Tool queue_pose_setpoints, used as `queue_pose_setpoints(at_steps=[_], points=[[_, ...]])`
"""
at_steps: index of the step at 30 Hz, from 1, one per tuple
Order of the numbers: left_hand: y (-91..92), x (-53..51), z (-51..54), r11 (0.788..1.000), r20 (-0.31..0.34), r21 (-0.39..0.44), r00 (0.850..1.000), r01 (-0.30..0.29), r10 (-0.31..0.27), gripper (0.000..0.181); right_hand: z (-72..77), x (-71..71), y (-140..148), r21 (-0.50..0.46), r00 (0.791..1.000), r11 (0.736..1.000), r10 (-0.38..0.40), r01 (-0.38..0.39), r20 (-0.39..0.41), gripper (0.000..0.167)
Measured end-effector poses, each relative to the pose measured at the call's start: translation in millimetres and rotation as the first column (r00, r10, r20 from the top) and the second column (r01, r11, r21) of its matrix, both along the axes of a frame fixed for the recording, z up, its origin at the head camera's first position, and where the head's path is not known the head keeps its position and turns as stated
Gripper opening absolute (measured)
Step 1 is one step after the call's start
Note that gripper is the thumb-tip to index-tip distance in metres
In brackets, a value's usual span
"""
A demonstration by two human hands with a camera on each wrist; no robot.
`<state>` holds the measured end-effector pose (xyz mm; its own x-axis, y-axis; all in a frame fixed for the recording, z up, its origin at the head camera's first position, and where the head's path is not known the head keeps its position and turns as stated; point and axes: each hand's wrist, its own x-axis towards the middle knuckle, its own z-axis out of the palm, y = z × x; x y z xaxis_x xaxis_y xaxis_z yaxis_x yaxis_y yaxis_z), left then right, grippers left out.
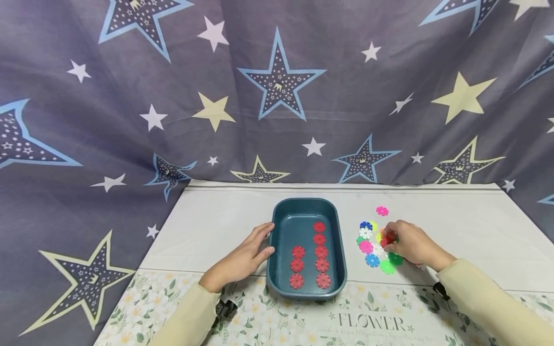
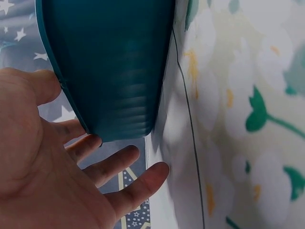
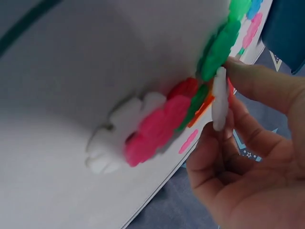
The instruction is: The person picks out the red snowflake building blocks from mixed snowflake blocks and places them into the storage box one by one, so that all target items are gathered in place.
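At the tray's left side is my left hand (image 1: 242, 257), its fingers extended and touching the rim. The left wrist view shows the thumb against the rim of the dark teal tray (image 2: 109, 57). Inside the tray (image 1: 294, 218), several red notched plastic discs (image 1: 321, 251) lie in two columns, the right one longer. My right hand (image 1: 413, 245) is over a loose pile of coloured discs, pinching a red disc (image 1: 386, 240) between thumb and fingers. In the right wrist view a white disc (image 3: 219, 100) stands on edge by those fingertips, partly covering the red one.
Around the right hand lie blue (image 1: 372, 260), green (image 1: 387, 267), pink (image 1: 366, 247) and white discs (image 1: 365, 233), some overlapping. One pink disc (image 1: 382, 211) lies apart behind them. A flower-printed cloth (image 1: 368, 307) covers the front; a star-patterned curtain (image 1: 277, 134) hangs behind the table.
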<state>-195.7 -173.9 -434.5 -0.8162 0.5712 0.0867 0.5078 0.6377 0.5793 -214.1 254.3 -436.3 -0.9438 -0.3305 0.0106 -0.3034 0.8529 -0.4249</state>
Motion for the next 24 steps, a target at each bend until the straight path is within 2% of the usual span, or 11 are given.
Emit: queue_pose_setpoints(at_steps=[4, 8, 16, 19, 24], points=[[0.3, 0.5, 0.1, 1.0, 0.0, -0.003, 1.0, -0.003, 0.003, 0.062, 0.3, 0.2, -0.6, -0.015, 0.997, 0.999, 0.049, -0.05, -0.06, 0.021], [0.3, 0.8, 0.5, 1.0, -0.001, -0.001, 1.0, -0.001, 0.001, 0.062, 4.2, -0.2, -1.8, -0.038, 0.978, 0.988, 0.143, -0.15, -0.154, 0.026], [-0.5, 1.2, 1.1, 1.0, -0.006, -0.001, 1.0, 0.0, 0.0, 0.063, 35.8, -2.6, -18.3, -0.091, 0.951, 0.97, 0.199, -0.226, -0.237, 0.023], [-0.5, 1.1, 0.6, 1.0, -0.008, -0.002, 1.0, -0.002, 0.002, 0.063, 47.6, -2.9, -29.6, -0.109, 0.921, 0.948, 0.258, -0.3, -0.293, 0.023], [0.2, 0.6, -0.3, 1.0, -0.008, -0.003, 1.0, 0.0, -0.001, 0.062, 61.1, -3.1, -52.6, -0.114, 0.856, 0.898, 0.357, -0.424, -0.373, 0.028]])
